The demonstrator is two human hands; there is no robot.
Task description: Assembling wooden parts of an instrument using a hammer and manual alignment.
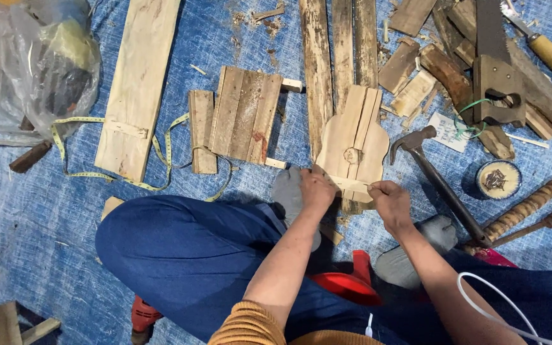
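orange sleeve (pixel 250 322) and blue trousers (pixel 186 255) closest to lens, red plastic piece (pixel 346 286) between the legs. two bare hands, both at lower edge of one guitar-shaped wooden cutout (pixel 354 144) lying flat on blue tarp (pixel 46 211). left hand (pixel 317 188) with fingers curled over the cutout's bottom-left edge, pressing it down. right hand (pixel 391 203) with fingers pinched narrow at the bottom-right edge; whether something small sits in the pinch cannot be told. one hammer (pixel 439 182) just right of the cutout, head up near its waist. one handsaw (pixel 496 70) on the scrap pile top right, one round tin of nails (pixel 498 179) below it. one slatted panel (pixel 245 115) left of the cutout, one wide plank (pixel 137 83) further left, one yellow tape measure (pixel 129 182) looped around them. three long planks (pixel 340 45) above the cutout. one plastic bag (pixel 33 61) top left.
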